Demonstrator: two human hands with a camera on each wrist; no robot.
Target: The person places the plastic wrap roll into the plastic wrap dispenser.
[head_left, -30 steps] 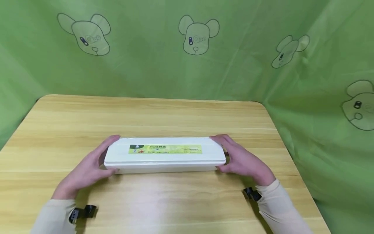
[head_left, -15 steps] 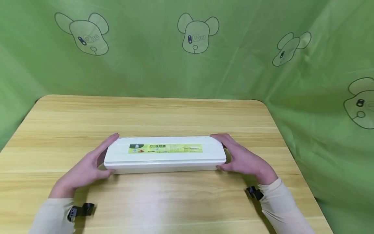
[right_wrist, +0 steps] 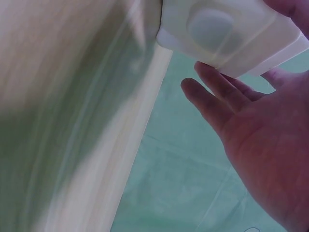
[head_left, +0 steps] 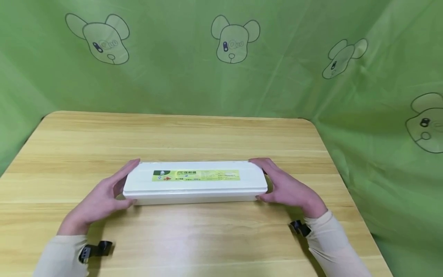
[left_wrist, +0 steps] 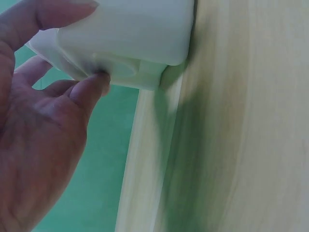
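Note:
A long white cling film box [head_left: 195,187] with a green and yellow label lies crosswise on the wooden table in the head view. Its lid is down. At its left end, my left hand [head_left: 98,202] grips it, thumb at the front edge and fingers reaching to the back corner. My right hand [head_left: 288,193] holds the opposite end in the same way. In the left wrist view, fingertips touch the end face of the box [left_wrist: 130,31]. In the right wrist view, two fingers of the right hand [right_wrist: 270,135] stand slightly apart below the box [right_wrist: 270,36].
The light wooden table [head_left: 207,142] extends behind and in front of the box. Green cloth [head_left: 173,84] printed with bear-like heads hangs behind the table and along its right side. Black wrist devices [head_left: 97,250] sit at both cuffs.
Over the last second my left thumb has slid slightly outward along the front of the box. The box and right hand stay almost where they were.

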